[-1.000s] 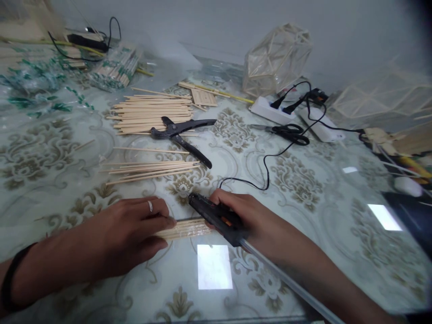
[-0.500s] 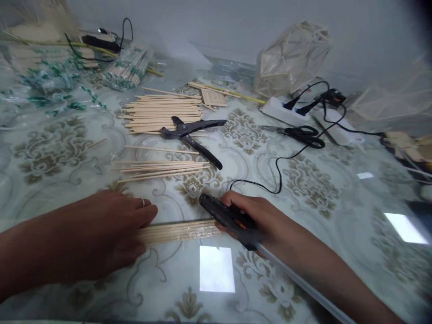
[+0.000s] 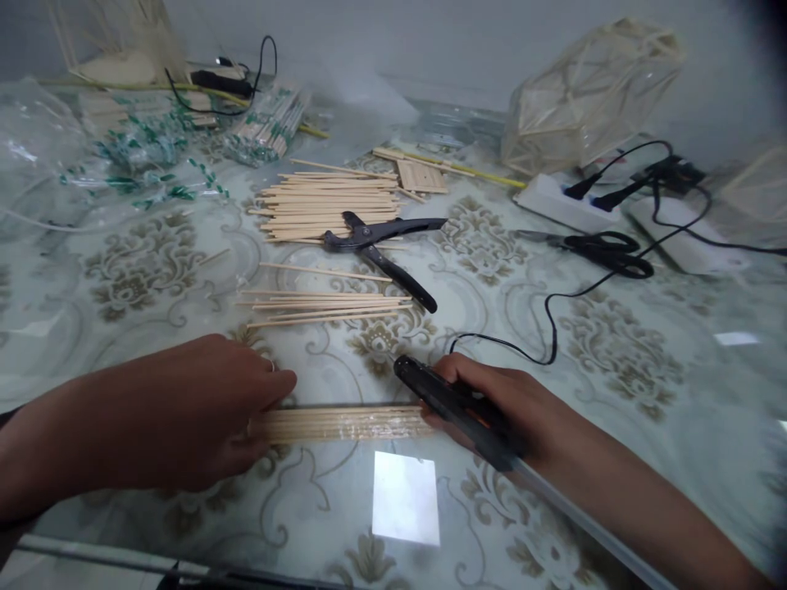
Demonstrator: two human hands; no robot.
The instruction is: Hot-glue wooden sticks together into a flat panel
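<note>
A flat row of thin wooden sticks point(image 3: 350, 424), shiny with glue on top, lies side by side near the table's front. My left hand point(image 3: 202, 414) grips its left end between thumb and fingers, a ring on one finger. In my right hand point(image 3: 492, 401) is a black hot glue gun point(image 3: 452, 407) with a long clear glue stick out of its back. Its nozzle points away to the upper left, beyond the row. Some right fingers are near the row's right end; whether they touch it is hidden by the gun.
Loose sticks point(image 3: 325, 306) and a larger stick pile point(image 3: 332, 201) lie ahead. Black-handled cutters point(image 3: 387, 250) rest by the pile. Scissors point(image 3: 599, 247), a white power strip point(image 3: 566, 203), a cord and a stick-framed shape point(image 3: 590, 98) stand right. Wrapped stick packs point(image 3: 267, 123) lie back left.
The view has swung left, so the things on the table appear farther right. Both hands keep their hold on the stick row and the glue gun.
</note>
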